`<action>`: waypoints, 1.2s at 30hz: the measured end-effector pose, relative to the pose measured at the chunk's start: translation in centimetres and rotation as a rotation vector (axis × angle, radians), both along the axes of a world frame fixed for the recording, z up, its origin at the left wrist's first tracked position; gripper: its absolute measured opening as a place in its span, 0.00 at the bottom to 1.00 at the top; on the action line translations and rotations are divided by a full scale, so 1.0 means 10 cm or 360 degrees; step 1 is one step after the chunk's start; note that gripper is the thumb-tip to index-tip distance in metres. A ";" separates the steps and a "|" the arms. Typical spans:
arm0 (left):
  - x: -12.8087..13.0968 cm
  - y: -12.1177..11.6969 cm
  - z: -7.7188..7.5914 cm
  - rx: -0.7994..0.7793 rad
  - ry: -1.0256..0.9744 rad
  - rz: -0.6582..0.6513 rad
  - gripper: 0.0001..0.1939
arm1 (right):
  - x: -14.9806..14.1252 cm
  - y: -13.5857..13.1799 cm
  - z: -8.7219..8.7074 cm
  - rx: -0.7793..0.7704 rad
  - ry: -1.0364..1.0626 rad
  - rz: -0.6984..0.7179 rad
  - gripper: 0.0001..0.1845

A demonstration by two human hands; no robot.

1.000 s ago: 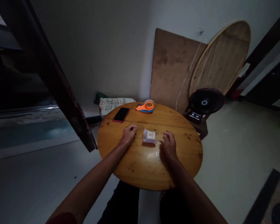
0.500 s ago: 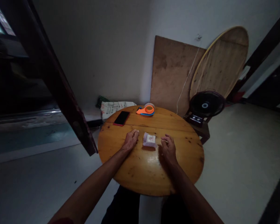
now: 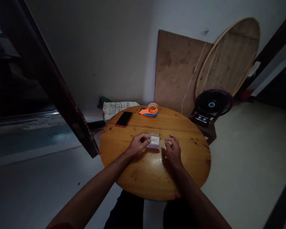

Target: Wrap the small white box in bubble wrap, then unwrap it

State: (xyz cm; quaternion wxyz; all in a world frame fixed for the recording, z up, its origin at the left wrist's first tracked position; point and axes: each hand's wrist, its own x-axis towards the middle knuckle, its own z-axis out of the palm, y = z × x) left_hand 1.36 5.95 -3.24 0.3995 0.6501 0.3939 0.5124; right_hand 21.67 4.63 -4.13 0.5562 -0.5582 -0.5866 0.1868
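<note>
A small white box (image 3: 154,140) with a reddish print lies on clear, purplish bubble wrap (image 3: 153,147) on the round wooden table (image 3: 138,178). My left hand (image 3: 138,143) is at the left side of it, its thumb and fingers closed on the wrap's left edge against the box. My right hand (image 3: 173,150) rests on the table just right of the box, apart from it. Its fingers are loosely bent and spread, with nothing between them.
An orange and blue tape dispenser (image 3: 150,110) sits at the table's far edge. A black phone with a red rim (image 3: 124,119) lies at the far left. Beyond the table stand a dark fan (image 3: 213,105) on a stool, a leaning board (image 3: 176,70) and a round tabletop (image 3: 231,57).
My left hand has moved right from the bare table onto the wrap's left edge and closed there. The right hand stays almost where it was. The view has shifted slightly.
</note>
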 end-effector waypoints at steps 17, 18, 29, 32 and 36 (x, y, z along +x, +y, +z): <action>0.05 -0.01 -0.03 -0.0063 0.0243 0.0121 0.19 | -0.03 -0.05 0.34 0.0052 -0.0343 0.0327 0.17; 0.05 -0.02 -0.03 -0.0056 0.0265 0.0142 0.19 | 0.01 -0.02 0.37 -0.0030 -0.0311 0.0368 0.18; 0.07 -0.07 0.04 0.0012 0.0432 0.0255 0.20 | 0.08 0.65 0.47 -0.0449 -0.0184 0.0780 0.15; 0.05 -0.07 0.07 0.0030 0.0524 0.0271 0.21 | 0.02 0.80 0.44 -0.0571 -0.0231 0.1024 0.13; 0.07 -0.12 0.12 0.0040 0.0603 0.0232 0.19 | 0.00 0.88 0.34 -0.0493 -0.0276 0.1092 0.14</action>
